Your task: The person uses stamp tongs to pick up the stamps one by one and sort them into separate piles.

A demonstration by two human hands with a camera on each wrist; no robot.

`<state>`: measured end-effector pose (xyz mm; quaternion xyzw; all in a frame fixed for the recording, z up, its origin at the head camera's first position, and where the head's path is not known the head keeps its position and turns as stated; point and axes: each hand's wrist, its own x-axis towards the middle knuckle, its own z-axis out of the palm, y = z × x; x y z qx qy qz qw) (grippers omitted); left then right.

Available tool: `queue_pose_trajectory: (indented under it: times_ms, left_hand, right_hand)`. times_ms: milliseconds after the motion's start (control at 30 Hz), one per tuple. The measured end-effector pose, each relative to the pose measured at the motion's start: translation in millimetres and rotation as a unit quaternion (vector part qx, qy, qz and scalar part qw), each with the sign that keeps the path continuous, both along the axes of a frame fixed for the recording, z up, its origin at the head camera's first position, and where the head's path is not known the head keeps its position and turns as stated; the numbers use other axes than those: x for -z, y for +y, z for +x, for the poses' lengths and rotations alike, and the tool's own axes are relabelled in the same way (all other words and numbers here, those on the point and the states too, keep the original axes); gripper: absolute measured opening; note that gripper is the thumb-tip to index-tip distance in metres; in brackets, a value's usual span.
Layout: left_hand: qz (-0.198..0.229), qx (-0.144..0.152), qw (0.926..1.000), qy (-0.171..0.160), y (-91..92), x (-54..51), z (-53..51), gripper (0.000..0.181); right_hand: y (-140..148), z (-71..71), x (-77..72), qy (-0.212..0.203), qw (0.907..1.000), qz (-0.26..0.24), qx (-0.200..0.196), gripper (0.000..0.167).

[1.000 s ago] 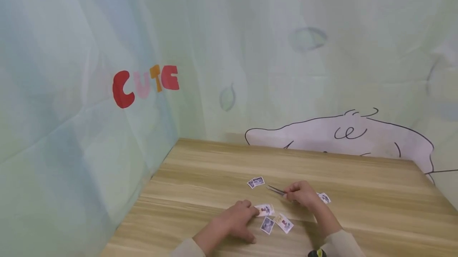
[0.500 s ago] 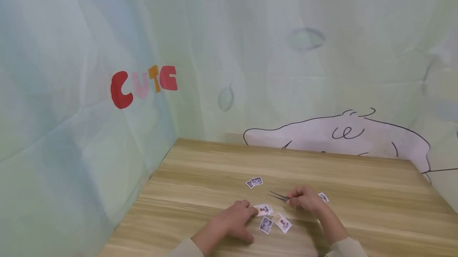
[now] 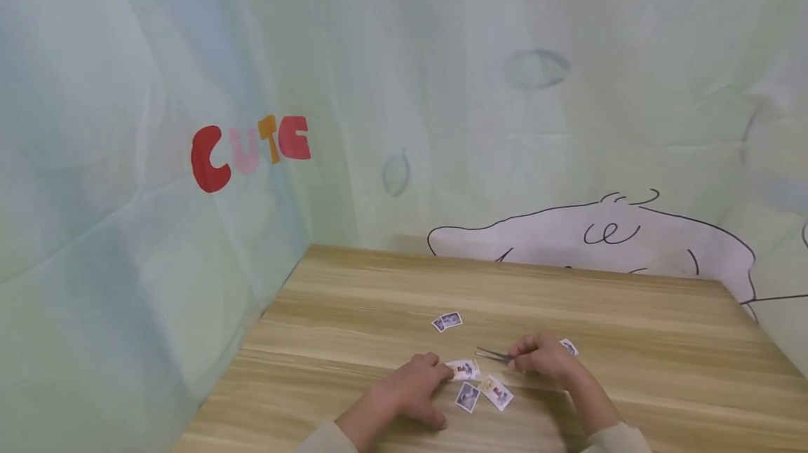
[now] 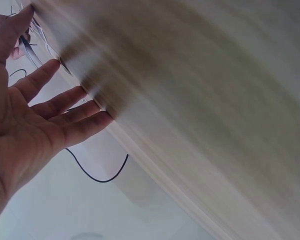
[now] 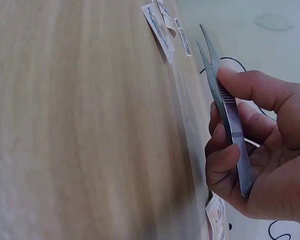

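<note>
My right hand [image 3: 546,357] holds metal tweezers [image 5: 230,107] between thumb and curled fingers; the tips stand apart with nothing between them, above the table. With fingers spread and fairly straight, my left hand [image 3: 413,386] rests its fingertips on the table. Its index finger touches the left edge of a colourful stamp [image 3: 464,369], which overlaps another one. Just nearer lie a small purple stamp [image 3: 468,397] and a second colourful stamp [image 3: 496,393]. Two overlapping purple stamps [image 3: 449,320] lie farther back. Another stamp [image 3: 569,347] is partly hidden behind my right hand.
The wood-grain table [image 3: 353,313] carries everything. A pale green fabric backdrop [image 3: 391,88] with printed letters and a cartoon figure hangs at the left and behind the table.
My right hand has drawn the tweezers slightly nearer and to the right, away from the two overlapping purple stamps. The left hand stays in place, and the stamps lie as before.
</note>
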<state>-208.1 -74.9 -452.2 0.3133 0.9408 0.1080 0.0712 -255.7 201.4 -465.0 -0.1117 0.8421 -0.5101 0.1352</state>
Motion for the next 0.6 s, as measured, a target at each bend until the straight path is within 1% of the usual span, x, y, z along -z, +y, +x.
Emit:
queue_pose_trajectory:
  times_ms: [333,467,600]
  left_hand:
    - [0.001,0.005,0.9999,0.009,-0.7,-0.3,1.6,0.070]
    - [0.001,0.001,1.0000,0.007,-1.7,-1.7,2.9,0.070]
    - [0.000,-0.004,1.0000,0.001,-1.6,-3.3,3.7,0.070]
  right_hand:
    - [4.2,1.8,2.2,-0.001,0.9992,0.001,-0.040,0.023]
    - [5.4,1.7,3.0,-0.002,0.9987,0.000,-0.051,0.025]
    - [5.4,2.9,3.5,0.009,0.9983,0.003,-0.058,0.026]
